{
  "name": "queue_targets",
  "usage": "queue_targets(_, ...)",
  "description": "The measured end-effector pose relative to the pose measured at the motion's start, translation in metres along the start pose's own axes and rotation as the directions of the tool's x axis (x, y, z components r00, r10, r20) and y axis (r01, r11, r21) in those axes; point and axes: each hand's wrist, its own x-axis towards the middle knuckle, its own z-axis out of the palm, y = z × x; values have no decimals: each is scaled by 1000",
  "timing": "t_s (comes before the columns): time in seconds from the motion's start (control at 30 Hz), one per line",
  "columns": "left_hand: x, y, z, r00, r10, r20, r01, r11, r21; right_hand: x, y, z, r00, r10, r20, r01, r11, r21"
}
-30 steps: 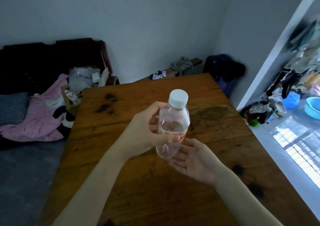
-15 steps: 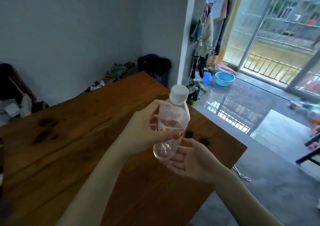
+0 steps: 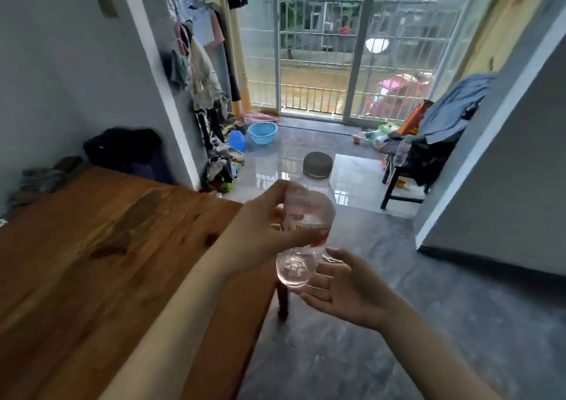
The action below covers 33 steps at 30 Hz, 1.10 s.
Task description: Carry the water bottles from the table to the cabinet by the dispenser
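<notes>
The wooden surface (image 3: 92, 261) ends at its right edge and corner just under the hands; past it, bare grey floor (image 3: 398, 353) runs to the balcony door. One bottle (image 3: 306, 225) is in view, upright with its cap on, seemingly near empty. The left hand (image 3: 260, 231) grips its middle, fingers wrapped round the label. The right hand (image 3: 346, 286) lies open, fingers (image 3: 315, 280) touching the base.

Two bare forearms enter from the near edge, uncovered to the frame's limit. The left hand (image 3: 260, 231) and right hand (image 3: 349, 289) carry no gloves. No sleeve cuffs, rings, watches or bands are visible on either wrist.
</notes>
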Motion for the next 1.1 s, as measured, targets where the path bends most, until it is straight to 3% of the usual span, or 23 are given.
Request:
queue_targets(0.13,26,37,77,990,47,129,-48,999,0,-66,-7,-57,992,-111,-55,118,982,144)
queue_targets(0.5,60,121,282,882,237,408,-220,971,-89,-229,-3,-194,907,-279,-317,370,886,279)
queue_targets(0.8,66,187,410,660,373,652,-303,926,-223,-344,27,-257,746,-369,-554,606,720,337)
queue_targets(1.1,79,215,473,422,465,778,-282,883,-375,-380,45,-274,573,-426,-700,786,528,322)
